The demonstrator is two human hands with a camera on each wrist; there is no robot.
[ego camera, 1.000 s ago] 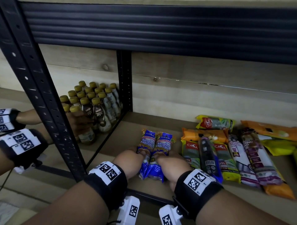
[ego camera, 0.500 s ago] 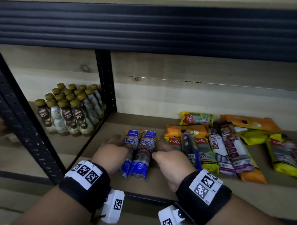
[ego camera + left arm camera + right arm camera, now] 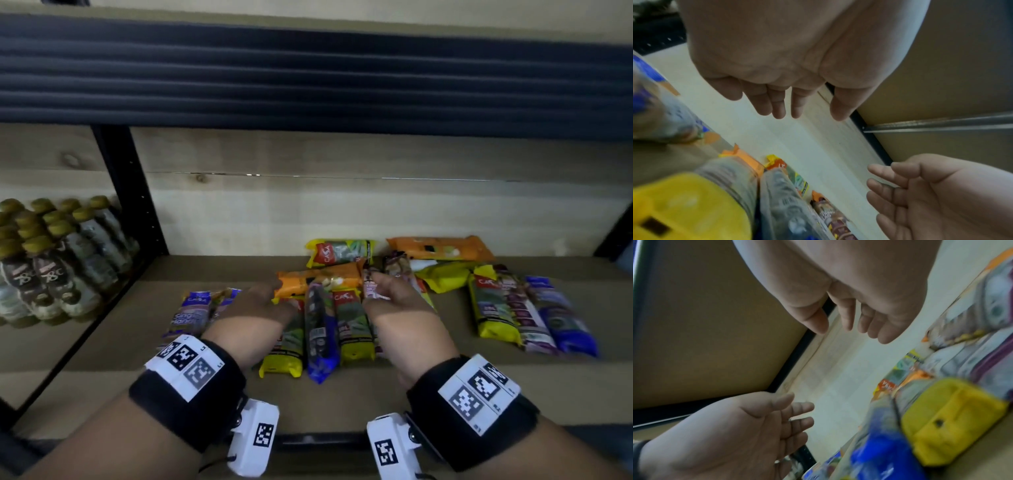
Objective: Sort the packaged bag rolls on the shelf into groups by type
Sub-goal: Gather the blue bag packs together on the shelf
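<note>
Packaged bag rolls lie on the shelf board (image 3: 342,394). Two blue rolls (image 3: 193,313) sit side by side at the left. In the middle lie a yellow roll (image 3: 284,346), a dark blue roll (image 3: 318,329) and a second yellow roll (image 3: 352,325), with an orange roll (image 3: 318,281) lying across their far ends. My left hand (image 3: 270,291) and right hand (image 3: 376,284) hover over this cluster with relaxed fingers, holding nothing. The wrist views show both palms empty: left hand (image 3: 777,104), right hand (image 3: 849,318). At the right lie a yellow (image 3: 493,308), a purple (image 3: 524,315) and a blue roll (image 3: 561,318).
More rolls lie near the back wall: a yellow one (image 3: 339,251), an orange one (image 3: 442,248) and a yellow-green one (image 3: 445,275). Bottles with gold caps (image 3: 58,260) fill the bay to the left, beyond a black upright (image 3: 133,192). The upper shelf's dark edge (image 3: 308,68) hangs overhead.
Both hands have let go of the two blue rolls at the left and moved right, over the middle cluster. The head view has swung right too.
</note>
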